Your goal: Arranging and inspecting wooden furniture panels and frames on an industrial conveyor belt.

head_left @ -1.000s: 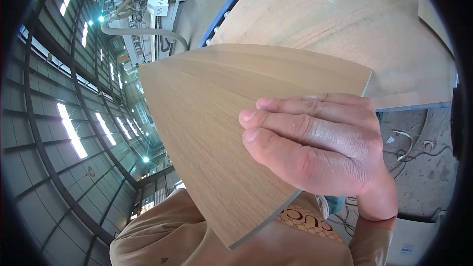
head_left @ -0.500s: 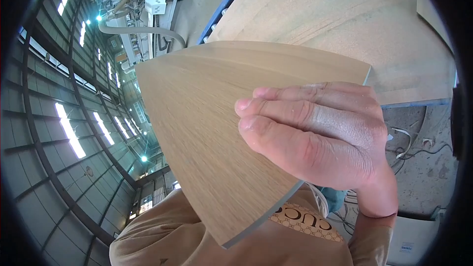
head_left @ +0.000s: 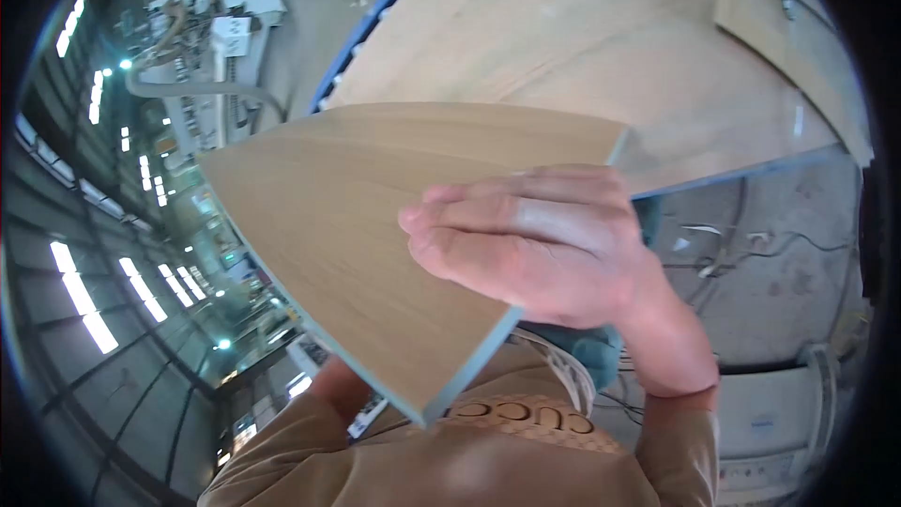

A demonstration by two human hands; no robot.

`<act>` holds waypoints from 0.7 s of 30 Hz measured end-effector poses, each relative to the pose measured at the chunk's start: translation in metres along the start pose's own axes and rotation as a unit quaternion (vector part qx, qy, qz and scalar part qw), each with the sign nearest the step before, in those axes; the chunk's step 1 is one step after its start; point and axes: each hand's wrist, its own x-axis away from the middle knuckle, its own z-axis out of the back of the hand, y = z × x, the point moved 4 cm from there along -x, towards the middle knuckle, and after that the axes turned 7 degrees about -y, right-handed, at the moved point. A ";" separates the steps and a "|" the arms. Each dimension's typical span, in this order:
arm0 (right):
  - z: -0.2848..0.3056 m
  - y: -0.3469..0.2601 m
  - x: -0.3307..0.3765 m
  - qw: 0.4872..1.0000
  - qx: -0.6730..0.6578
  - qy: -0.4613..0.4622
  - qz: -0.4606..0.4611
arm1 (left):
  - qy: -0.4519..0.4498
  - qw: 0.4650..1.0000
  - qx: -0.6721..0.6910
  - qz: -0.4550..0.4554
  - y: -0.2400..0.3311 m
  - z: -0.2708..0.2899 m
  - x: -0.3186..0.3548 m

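Note:
A wood-grain board with pale blue-green edges is tilted in front of me. My right hand grips its right edge, with the fingers lying together across the top face and the thumb out of sight. Below the board's lower left edge, a bit of my left forearm shows. The board hides my left hand, so its fingers and what they touch cannot be made out.
Beyond the board lies a large dusty wooden sheet on a blue-edged roller table. Another panel rests at its far right. Cables trail over the floor near a white machine. Equipment with a hose stands far left.
The board and my right hand have shifted left in the view, and more of the board's edges shows. My left forearm has come into sight below it. The background has shifted too.

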 end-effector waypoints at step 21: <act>0.013 0.082 0.105 0.974 0.079 0.049 -0.205 | 0.200 0.964 0.111 0.139 -0.154 0.064 -0.189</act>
